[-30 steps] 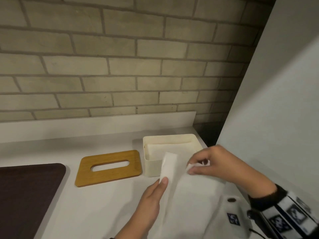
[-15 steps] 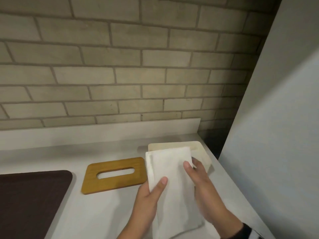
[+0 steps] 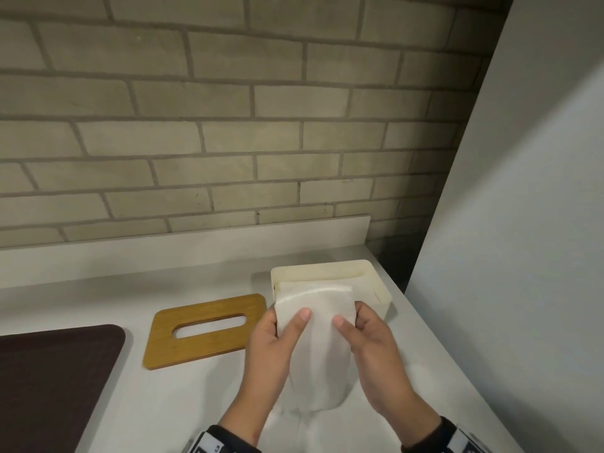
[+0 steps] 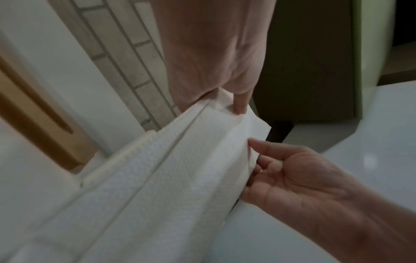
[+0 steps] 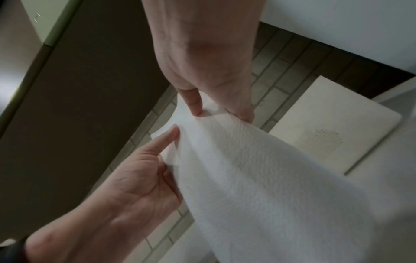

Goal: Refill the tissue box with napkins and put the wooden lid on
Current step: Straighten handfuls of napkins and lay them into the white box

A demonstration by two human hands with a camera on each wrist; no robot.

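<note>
A folded white napkin (image 3: 315, 341) hangs upright in front of the cream tissue box (image 3: 376, 282), its top edge level with the box's near rim. My left hand (image 3: 287, 322) grips its left side, thumb on the front. My right hand (image 3: 351, 318) grips the right side the same way. In the left wrist view the left hand's fingertips (image 4: 241, 106) pinch the napkin (image 4: 168, 169) at its top edge. In the right wrist view my right hand's fingers (image 5: 195, 105) pinch the napkin (image 5: 247, 169). White napkins lie inside the box. The wooden lid (image 3: 202, 331), with its oval slot, lies flat on the counter left of the box.
A dark brown mat (image 3: 49, 387) covers the counter's left part. A brick wall (image 3: 228, 142) rises behind the white backsplash. A tall pale panel (image 3: 523, 223) stands close on the right, just beyond the box.
The napkin went from a half-open sheet pinched by the right hand to a narrow fold. Both hands now hold its sides, and it sits closer to the box.
</note>
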